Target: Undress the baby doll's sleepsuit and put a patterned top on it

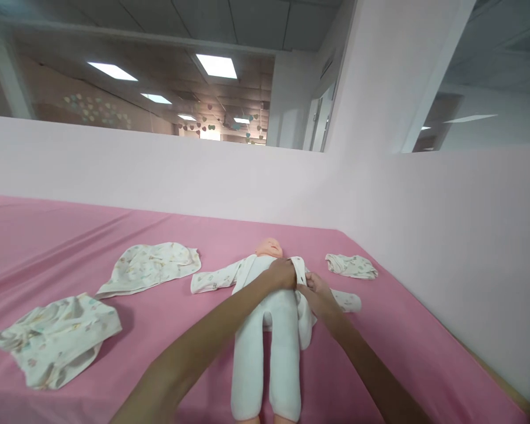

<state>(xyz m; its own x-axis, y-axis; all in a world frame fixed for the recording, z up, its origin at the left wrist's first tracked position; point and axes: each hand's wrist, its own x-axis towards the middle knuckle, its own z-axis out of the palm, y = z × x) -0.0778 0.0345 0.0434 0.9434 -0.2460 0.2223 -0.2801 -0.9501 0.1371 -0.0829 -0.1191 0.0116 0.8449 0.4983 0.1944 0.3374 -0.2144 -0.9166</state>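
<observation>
Pink sheet [380,330] – both hands [298,280] pinch doll's jacket [298,268] – loose garments [152,268] alongside

Both bare forearms reached forward from the lower edge of the view and converged toward twelve o'clock. The left arm entered at about seven o'clock and ran up and to the right, nearly straight, the wrist level. The left hand [282,273] lay knuckles up, fingers curled down and closed in a pinch. The right arm came in from about five o'clock and slanted up and to the left. The right hand [317,284] sat just at the three o'clock side of the left, slightly nearer the body, its fingers bent and gripping. The two hands touched, or nearly so.
</observation>
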